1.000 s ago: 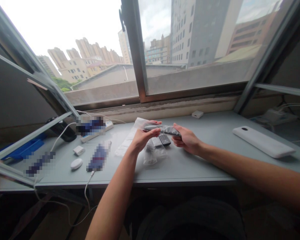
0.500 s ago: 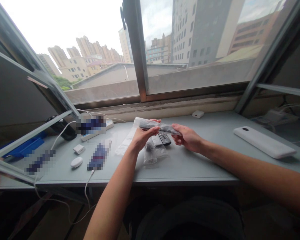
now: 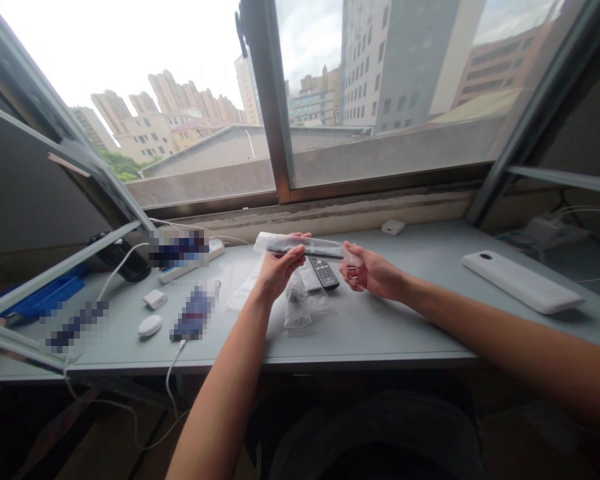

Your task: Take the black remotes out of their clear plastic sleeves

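Note:
A clear plastic bag (image 3: 325, 245) with a long dark object inside is held level above the desk. The object's kind is hard to make out through the film. My left hand (image 3: 283, 268) is closed on the left part of the bag, thumb on the near side and fingertips behind. My right hand (image 3: 373, 272) pinches the bag's right end, its fingers curled. Below the bag, a black remote control (image 3: 324, 273) with rows of buttons lies on the desk. Crumpled clear bags (image 3: 303, 308) lie beside it, near my left forearm.
On the grey desk (image 3: 405, 333), a white power bank (image 3: 523, 283) lies at right. A small white box (image 3: 393, 227) stands by the sill. At left are a white adapter (image 3: 155, 299), a white oval case (image 3: 151, 326), a blurred phone-like item (image 3: 195, 313), cables and a black cup (image 3: 130, 260).
My right hand has shifted to the bag's clear right end, so bare film shows between its fingers. The bag looks straighter and pulled taut. The view has moved slightly.

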{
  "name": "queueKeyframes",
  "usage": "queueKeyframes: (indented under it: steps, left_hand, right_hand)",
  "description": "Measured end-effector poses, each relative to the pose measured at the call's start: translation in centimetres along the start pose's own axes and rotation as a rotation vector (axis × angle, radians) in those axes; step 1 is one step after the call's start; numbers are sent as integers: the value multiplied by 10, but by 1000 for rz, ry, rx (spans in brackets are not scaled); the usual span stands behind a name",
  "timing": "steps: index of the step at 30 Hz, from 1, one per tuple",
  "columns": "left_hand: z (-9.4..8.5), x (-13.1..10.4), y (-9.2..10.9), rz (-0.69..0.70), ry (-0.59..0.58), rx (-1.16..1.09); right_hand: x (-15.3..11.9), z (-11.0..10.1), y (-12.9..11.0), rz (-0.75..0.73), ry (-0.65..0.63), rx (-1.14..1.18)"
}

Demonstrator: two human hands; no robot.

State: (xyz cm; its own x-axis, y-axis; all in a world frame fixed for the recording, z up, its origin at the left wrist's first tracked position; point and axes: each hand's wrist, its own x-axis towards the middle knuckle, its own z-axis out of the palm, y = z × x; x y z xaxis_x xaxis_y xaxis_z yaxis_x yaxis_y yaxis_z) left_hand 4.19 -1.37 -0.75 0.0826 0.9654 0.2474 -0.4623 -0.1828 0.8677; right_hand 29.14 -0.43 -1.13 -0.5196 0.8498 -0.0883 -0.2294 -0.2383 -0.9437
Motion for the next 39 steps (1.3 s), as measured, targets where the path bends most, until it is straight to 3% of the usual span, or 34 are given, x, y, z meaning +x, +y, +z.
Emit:
queueKeyframes:
  steps: [5, 20, 25, 30, 39]
  left_hand:
    - [0, -2, 1, -32, -66, -1]
    - [5, -7, 5, -107, -95, 30]
    - [6, -8, 5, -88, -124, 45]
    - [3, -6, 2, -98, -132, 56]
    - [2, -6, 2, -101, -111, 50]
  right_hand:
    - [-3, 1, -1, -8, -107, -27]
    - [-5, 3, -4, -89, -24, -18]
    - [-3, 0, -3, -12, -58, -44]
    - [-2, -2, 2, -60, -65, -134]
    - [-5, 1, 1, -124, -111, -80]
